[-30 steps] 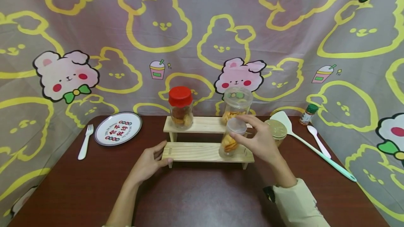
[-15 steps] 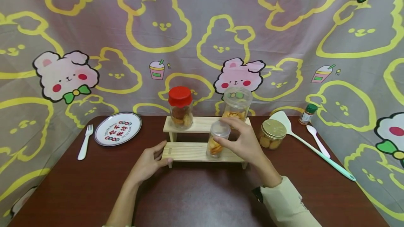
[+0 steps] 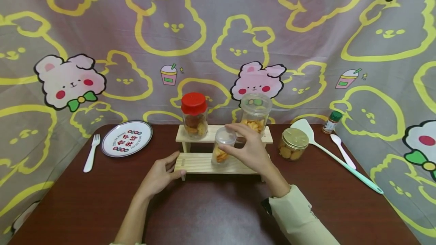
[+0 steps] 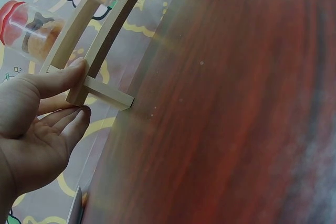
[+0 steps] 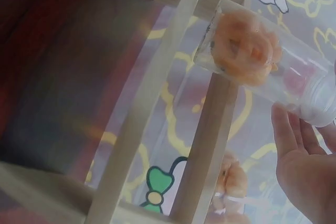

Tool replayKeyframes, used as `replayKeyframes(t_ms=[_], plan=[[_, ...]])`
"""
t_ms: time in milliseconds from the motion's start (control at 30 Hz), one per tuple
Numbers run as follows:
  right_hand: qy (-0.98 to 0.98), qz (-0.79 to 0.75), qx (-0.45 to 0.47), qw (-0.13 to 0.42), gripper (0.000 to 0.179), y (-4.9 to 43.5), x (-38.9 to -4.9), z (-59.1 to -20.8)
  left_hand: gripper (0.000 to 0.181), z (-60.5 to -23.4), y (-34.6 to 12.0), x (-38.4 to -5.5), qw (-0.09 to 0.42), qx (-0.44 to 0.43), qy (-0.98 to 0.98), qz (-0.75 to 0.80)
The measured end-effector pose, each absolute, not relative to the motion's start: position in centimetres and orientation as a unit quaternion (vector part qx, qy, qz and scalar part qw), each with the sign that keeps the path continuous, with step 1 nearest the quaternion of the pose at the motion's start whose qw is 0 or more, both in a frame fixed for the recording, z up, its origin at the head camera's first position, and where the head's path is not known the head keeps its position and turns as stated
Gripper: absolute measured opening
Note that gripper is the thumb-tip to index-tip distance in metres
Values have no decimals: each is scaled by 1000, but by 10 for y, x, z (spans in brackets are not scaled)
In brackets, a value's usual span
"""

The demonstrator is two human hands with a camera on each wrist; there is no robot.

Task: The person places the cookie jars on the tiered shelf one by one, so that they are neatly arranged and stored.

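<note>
A two-step wooden rack (image 3: 197, 166) stands on the table. My left hand (image 3: 160, 178) grips the left end of its lower step, thumb on top and fingers beneath in the left wrist view. Over that step, near its middle, my right hand (image 3: 250, 148) holds a small clear jar (image 3: 221, 154) upright by its whitish lid; orange snacks fill its lower part. Whether its base touches the wood I cannot tell. On the upper step, a red-lidded jar (image 3: 195, 120) stands left and a wider clear-lidded jar (image 3: 254, 118) right, partly behind my right hand.
A gold-lidded jar (image 3: 293, 144) stands right of the rack. Farther right lie a white spatula (image 3: 327, 148), a white spoon (image 3: 344, 152) and a green-capped bottle (image 3: 332, 122). To the left are a plate (image 3: 112, 148) and a fork (image 3: 90, 156). A patterned cloth (image 3: 218, 48) hangs behind.
My right hand has carried the small jar leftward along the lower step, from its right end to near the middle. The left hand keeps its grip in the same place.
</note>
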State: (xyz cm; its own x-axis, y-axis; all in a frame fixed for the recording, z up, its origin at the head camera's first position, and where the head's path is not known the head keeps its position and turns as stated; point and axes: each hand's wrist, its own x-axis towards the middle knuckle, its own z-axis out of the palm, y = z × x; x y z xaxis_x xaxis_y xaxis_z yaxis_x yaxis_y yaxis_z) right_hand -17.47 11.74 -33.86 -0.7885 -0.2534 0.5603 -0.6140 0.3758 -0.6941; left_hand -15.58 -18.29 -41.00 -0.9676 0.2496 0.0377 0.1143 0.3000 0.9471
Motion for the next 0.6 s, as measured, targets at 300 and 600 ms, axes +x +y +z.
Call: replayKeyframes(t_ms=[300,600], plan=[[-787,520,282,174,54,98,-180,-337,73,-409,-183,-156,60,112,804,581],[-798,477,303,209,55,79,-184,-342,73,-412,-183,-158,57,102,813,571]])
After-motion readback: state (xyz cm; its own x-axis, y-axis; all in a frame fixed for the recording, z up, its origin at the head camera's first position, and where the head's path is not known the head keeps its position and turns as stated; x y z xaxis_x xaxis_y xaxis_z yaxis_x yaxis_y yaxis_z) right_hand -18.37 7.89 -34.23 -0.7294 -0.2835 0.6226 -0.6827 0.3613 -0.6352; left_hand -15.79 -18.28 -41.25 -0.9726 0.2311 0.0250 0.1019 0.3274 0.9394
